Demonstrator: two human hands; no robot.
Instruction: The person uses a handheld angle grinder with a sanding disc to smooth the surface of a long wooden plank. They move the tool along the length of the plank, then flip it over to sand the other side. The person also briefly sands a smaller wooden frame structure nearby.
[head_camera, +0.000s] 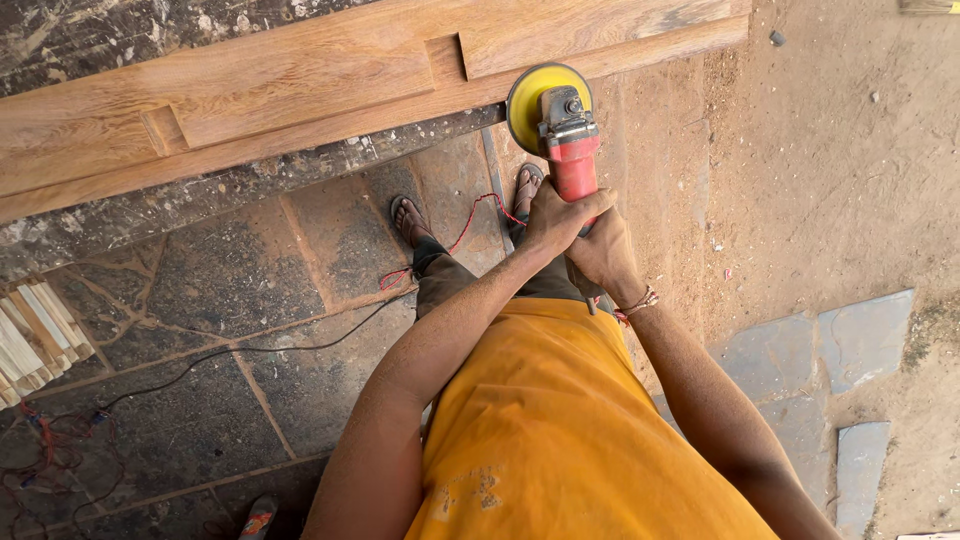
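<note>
A red angle grinder (572, 150) with a yellow sanding disc (528, 95) is pressed against the lower edge of a long wooden panel (300, 90) that lies across a dark bench. My left hand (556, 215) grips the grinder's red body from the left. My right hand (603, 255) wraps the rear of the body just behind it, with a red thread band on the wrist. The disc touches the panel's edge near its right end. My orange shirt fills the lower middle.
Stone floor slabs (230, 290) lie below, with my sandalled feet (410, 215) on them. A red cord (470, 225) and a black cable (250, 350) trail left. Pale wooden strips (35, 335) sit at the left edge. Sandy ground (830, 180) spreads right.
</note>
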